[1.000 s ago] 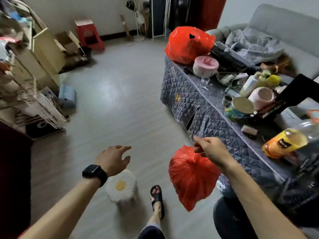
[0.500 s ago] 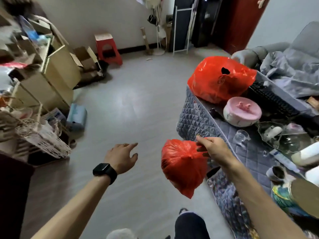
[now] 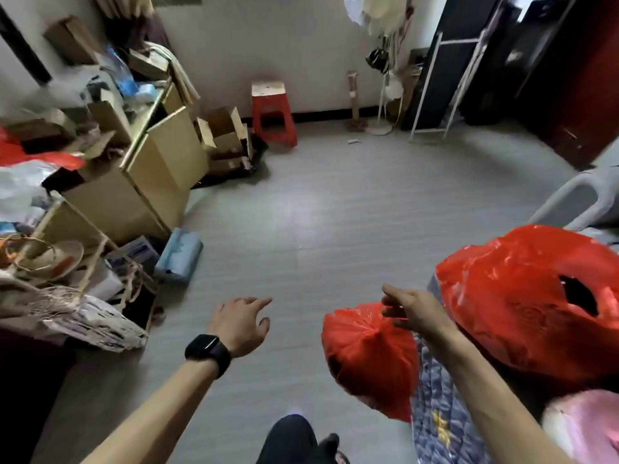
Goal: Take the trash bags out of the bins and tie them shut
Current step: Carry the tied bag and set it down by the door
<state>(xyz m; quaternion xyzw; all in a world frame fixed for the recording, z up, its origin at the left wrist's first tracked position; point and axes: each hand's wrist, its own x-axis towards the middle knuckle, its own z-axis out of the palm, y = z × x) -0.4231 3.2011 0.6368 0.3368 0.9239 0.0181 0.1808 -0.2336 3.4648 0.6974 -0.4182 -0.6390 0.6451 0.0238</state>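
Note:
A small red trash bag (image 3: 368,360) hangs in the air at lower right, its neck gathered and pinched by my right hand (image 3: 415,309). A bigger red bag (image 3: 522,303) with a dark hole in its side sits on the quilted table corner just right of that hand. My left hand (image 3: 241,323), with a black watch on the wrist, hovers over the floor with loose fingers and holds nothing. No bin shows in this view.
Cardboard boxes (image 3: 157,169), baskets and papers pile up along the left wall. A red stool (image 3: 273,115) stands at the far wall, a white rack (image 3: 445,82) at the back right. The quilted table cover (image 3: 435,426) hangs at the lower right. Grey floor (image 3: 335,212) spreads between.
The view has swung up and left while I walk forward, so most of the table has left the frame. The small bag stays hanging from my right hand.

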